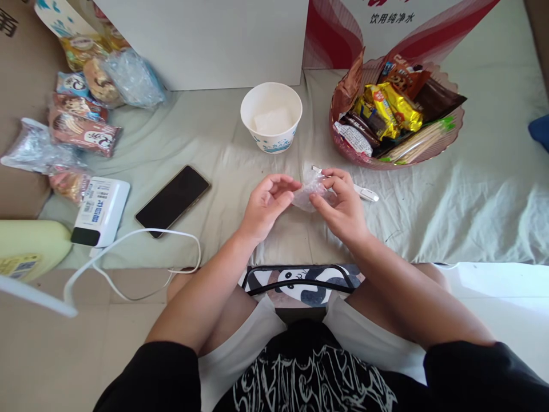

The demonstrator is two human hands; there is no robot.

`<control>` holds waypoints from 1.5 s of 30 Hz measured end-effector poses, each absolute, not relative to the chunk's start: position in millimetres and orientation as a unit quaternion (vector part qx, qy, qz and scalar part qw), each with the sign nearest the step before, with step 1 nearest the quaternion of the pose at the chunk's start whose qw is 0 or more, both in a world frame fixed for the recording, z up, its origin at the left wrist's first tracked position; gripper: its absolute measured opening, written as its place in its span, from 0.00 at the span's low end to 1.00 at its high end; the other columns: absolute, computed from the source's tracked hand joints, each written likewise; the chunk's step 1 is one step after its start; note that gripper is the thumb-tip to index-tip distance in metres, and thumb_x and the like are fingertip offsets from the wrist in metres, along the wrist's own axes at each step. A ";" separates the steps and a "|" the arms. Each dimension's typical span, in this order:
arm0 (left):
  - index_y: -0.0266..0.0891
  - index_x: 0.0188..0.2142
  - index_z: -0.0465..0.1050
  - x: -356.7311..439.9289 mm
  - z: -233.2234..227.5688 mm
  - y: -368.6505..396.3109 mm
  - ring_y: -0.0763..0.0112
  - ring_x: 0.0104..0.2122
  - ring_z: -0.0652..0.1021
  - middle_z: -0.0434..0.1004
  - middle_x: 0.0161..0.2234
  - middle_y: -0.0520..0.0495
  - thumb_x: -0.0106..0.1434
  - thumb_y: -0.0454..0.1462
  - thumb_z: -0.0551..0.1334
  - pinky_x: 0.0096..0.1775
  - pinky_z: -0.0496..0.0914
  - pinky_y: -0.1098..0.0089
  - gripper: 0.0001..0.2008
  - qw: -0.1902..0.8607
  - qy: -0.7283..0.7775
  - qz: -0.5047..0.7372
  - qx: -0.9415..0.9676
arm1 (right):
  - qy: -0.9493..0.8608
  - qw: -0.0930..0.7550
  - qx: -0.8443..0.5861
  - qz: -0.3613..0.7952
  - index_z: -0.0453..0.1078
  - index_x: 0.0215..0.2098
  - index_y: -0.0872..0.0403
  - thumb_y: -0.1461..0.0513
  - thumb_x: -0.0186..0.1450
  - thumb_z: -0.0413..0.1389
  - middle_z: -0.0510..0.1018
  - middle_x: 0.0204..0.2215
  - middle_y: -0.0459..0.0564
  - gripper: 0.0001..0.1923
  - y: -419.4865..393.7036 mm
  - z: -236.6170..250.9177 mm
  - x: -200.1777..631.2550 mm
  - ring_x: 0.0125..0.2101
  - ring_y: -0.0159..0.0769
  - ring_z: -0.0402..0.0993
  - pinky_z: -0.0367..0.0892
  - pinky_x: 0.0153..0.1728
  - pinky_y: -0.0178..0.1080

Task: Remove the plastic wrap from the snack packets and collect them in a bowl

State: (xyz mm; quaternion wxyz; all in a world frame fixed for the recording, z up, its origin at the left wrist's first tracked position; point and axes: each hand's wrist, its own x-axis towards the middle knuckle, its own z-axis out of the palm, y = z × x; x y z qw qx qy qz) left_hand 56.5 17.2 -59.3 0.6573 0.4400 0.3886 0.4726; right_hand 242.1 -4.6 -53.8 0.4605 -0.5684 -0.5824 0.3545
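Observation:
Between my two hands is a crumpled piece of clear plastic wrap, held above the cloth. The fingertips of my left hand pinch its left side. My right hand grips the other side between thumb and fingers. Partly covered by my right hand, a thin white stick-like thing lies on the cloth; its kind I cannot make out. Just beyond my hands stands an upright white paper cup with a blue print and a pale, flat-looking piece inside.
A pink scalloped bowl at right holds wrapped snacks and sticks. At left lie a phone, a white device with a cable, several snack packets and a yellow-green bottle. Large boxes stand along the back.

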 end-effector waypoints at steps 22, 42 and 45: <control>0.39 0.33 0.74 56.5 -50.7 18.4 0.74 0.27 0.71 0.73 0.27 0.53 0.58 0.52 0.73 0.31 0.67 0.72 0.20 0.616 0.443 0.394 0.519 | -0.475 0.462 -0.469 0.584 0.59 0.50 0.47 0.50 0.59 0.70 0.74 0.31 0.40 0.30 -3.9 -54.1 236.8 0.27 0.32 0.72 0.70 0.28 0.36; 0.41 0.28 0.70 18.3 -26.0 36.9 0.77 0.22 0.70 0.69 0.21 0.57 0.55 0.30 0.62 0.27 0.64 0.72 0.04 0.578 0.465 0.545 0.391 | -0.794 0.135 -0.580 0.117 0.65 0.24 0.50 0.66 0.54 0.68 0.75 0.27 0.52 0.15 178.5 19.4 177.7 0.38 0.48 0.75 0.71 0.46 0.51; 0.41 0.28 0.71 15.7 -23.6 35.2 0.77 0.21 0.67 0.67 0.19 0.57 0.55 0.30 0.62 0.25 0.60 0.72 0.04 0.588 0.464 0.538 0.387 | -0.810 0.104 -0.553 0.167 0.65 0.21 0.51 0.62 0.56 0.70 0.77 0.28 0.53 0.17 190.4 7.6 155.0 0.41 0.48 0.77 0.71 0.47 0.49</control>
